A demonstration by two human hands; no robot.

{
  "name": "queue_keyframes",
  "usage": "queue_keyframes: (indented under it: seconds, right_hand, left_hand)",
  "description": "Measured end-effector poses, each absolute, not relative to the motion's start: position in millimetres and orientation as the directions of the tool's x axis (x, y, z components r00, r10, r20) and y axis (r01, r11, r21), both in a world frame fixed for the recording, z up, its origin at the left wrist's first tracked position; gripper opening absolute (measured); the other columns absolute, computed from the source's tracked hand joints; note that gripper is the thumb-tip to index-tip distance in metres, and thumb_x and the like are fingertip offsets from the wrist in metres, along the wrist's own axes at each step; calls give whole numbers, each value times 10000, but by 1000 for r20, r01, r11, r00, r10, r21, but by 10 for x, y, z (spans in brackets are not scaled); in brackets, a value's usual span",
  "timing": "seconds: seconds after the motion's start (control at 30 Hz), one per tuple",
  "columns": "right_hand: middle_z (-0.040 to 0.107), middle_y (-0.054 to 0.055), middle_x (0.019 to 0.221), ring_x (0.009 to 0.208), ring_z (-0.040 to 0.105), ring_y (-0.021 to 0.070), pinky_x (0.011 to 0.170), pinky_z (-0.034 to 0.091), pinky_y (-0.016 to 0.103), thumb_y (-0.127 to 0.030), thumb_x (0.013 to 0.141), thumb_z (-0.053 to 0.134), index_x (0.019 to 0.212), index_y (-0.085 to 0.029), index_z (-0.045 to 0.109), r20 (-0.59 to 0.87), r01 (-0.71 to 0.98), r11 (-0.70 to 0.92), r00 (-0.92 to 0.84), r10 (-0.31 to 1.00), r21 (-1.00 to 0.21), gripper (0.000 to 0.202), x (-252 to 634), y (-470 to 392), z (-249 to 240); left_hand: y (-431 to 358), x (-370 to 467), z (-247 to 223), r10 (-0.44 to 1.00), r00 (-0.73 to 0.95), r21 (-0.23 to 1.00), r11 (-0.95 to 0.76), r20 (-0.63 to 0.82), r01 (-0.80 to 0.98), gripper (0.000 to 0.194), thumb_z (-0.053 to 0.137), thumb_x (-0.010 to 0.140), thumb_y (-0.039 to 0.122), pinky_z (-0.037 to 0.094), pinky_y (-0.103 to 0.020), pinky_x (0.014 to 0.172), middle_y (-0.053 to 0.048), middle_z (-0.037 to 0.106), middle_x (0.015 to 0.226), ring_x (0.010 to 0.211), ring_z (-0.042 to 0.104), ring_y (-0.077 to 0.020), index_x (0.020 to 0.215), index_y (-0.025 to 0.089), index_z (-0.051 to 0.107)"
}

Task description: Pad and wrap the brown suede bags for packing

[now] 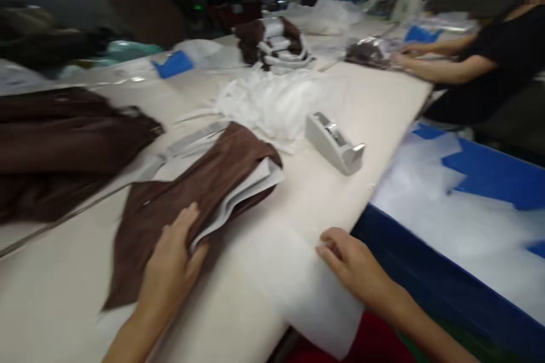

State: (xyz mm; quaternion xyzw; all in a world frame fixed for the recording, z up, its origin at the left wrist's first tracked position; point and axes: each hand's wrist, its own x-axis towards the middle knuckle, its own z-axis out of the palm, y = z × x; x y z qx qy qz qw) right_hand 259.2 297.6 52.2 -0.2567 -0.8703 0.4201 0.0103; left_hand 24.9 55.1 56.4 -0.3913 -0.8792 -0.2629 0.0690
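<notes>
Long and pale, the desk (395,91) runs back into a cluttered room. At its near edge a translucent sheet (289,272) hangs partly over the side, and the right hand (357,264) is at its border, fingers curled in near the thumb — whether they pinch it, I can't tell. The left hand (170,258) lies over a folded brown garment (204,167) on the desk, thumb apart from the fingers by the open edge, where white sheeting (253,180) shows; it seems to steady the layers, though I can't tell if it grips. Off left spreads another brown garment (63,153). Just beyond stands a tape dispenser (330,147), probably set there for easy reach, beside a white heap (276,99). Farther back sits a brown bundle (248,37) with white bands (281,57) — and, to the right, a co-worker's hands (404,58) are at a glossy dark package (368,53).
</notes>
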Motion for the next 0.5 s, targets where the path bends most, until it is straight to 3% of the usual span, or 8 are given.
queue_keyframes:
  seconds: [0.13, 0.3, 0.43, 0.5]
  right_hand:
    - [656, 20, 830, 707, 635, 183, 686, 486, 309, -447, 921, 508, 1026, -214, 585, -206, 386, 443, -892, 402, -809, 267, 2640, 2788, 424]
    - [664, 16, 912, 620, 625, 136, 605, 505, 267, -327, 879, 542, 1044, -214, 566, -222, 329, 332, -921, 321, -884, 202, 2567, 2371, 350]
    - [675, 14, 830, 617, 646, 148, 578, 530, 260, -300, 890, 530, 994, -211, 586, -214, 308, 358, -936, 279, -881, 148, 2623, 2268, 275]
    - [693, 33, 849, 673, 679, 169, 618, 561, 277, -309, 927, 500, 1028, -213, 595, -116, 254, 468, -946, 303, -847, 168, 2668, 2354, 286]
  left_hand:
    - [266, 307, 630, 683, -649, 259, 596, 336, 760, 512, 430, 950, 235, 301, -584, 1166, -140, 428, 1521, 1426, 368, -293, 1451, 186, 336]
    - [338, 275, 826, 692, -640, 255, 587, 333, 768, 538, 447, 931, 228, 364, -507, 1151, -116, 449, 1511, 1392, 430, -251, 1457, 191, 340]
    - [279, 244, 939, 698, -637, 251, 585, 327, 771, 535, 447, 928, 242, 396, -479, 1134, -110, 472, 1495, 1361, 472, -245, 1453, 180, 363]
    - [253, 223, 957, 700, -641, 267, 583, 315, 768, 534, 443, 928, 244, 403, -472, 1129, -113, 483, 1486, 1352, 483, -243, 1452, 172, 372]
